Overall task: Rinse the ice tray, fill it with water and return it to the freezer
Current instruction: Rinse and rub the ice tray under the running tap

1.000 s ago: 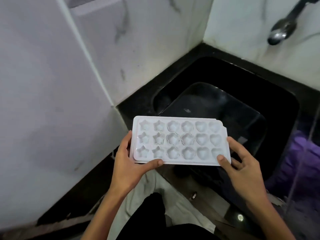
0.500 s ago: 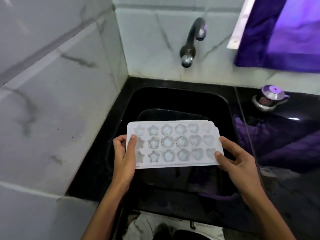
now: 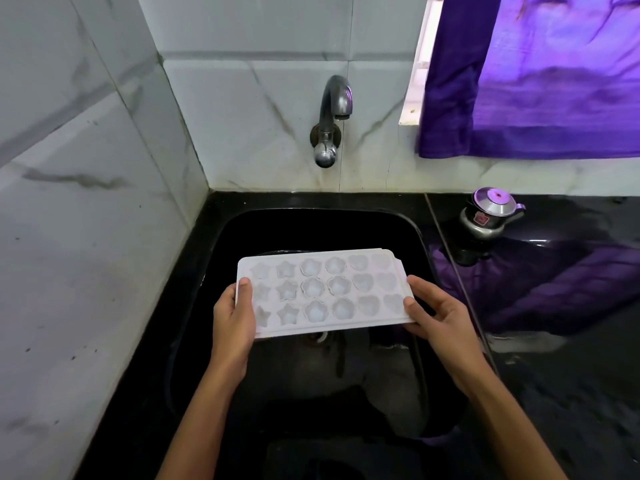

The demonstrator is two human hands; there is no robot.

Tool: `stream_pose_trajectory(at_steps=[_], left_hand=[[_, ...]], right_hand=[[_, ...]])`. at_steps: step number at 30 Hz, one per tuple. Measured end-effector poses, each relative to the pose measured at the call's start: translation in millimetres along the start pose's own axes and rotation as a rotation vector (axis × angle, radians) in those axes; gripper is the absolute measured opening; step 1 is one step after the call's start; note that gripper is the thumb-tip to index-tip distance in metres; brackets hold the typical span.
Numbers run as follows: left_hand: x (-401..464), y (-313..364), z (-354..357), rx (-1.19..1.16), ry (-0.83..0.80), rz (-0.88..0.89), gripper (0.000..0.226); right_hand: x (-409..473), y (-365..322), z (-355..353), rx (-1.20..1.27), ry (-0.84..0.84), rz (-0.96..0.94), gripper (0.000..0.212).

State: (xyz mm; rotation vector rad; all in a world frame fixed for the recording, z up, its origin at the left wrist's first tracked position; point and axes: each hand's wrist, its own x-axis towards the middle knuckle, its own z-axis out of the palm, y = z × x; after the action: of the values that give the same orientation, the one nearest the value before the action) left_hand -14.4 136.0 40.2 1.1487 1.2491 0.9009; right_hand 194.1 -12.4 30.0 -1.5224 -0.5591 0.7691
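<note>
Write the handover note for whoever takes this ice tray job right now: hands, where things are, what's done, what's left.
Left hand: grips the ice tray's left end, thumb on top.
Right hand: holds the right end, fingers curled round its edge.
Ice tray: held roughly level over the black sink, in front of and below the tap. Some cavities look whitish; whether that is ice or water, I cannot tell.
Done: tray brought to the sink.
Left: no water runs from the tap; rinse, fill, return to the freezer, which is not in view.
</note>
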Motion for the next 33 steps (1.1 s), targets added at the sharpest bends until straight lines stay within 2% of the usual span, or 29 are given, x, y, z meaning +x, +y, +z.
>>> stream_pose_trajectory(at_steps=[9, 14, 20, 23, 25, 29, 31, 33], left_hand=[[25, -3, 26, 0.011, -0.036, -0.06, 0.027], [41, -2, 29, 0.032, -0.023, -0.091, 0.026], [65, 2, 32, 0.019, 0.002, -0.117, 0.025], [77, 5, 38, 0.018, 0.005, -0.113, 0.024], [87, 6, 41, 0.018, 0.016, -0.111, 0.023], [105, 10, 46, 0.025, 0.037, -0.102, 0.022], [112, 12, 47, 0.027, 0.037, -0.096, 0.022], [116, 12, 46, 0.026, 0.038, -0.101, 0.023]], right_hand=[[28, 15, -15, 0.053, 0.017, 0.107, 0.035], [45, 12, -11, -0.036, -0.012, 0.144, 0.022], [130, -25, 13, -0.334, 0.076, -0.091, 0.02], [180, -49, 37, -0.352, 0.019, -0.12, 0.026], [214, -65, 57, -0.19, -0.074, -0.005, 0.035], [271, -101, 102, 0.254, -0.294, 0.412, 0.062], [288, -110, 123, 0.338, -0.346, 0.501, 0.057], [299, -115, 138, 0.362, -0.341, 0.534, 0.033]])
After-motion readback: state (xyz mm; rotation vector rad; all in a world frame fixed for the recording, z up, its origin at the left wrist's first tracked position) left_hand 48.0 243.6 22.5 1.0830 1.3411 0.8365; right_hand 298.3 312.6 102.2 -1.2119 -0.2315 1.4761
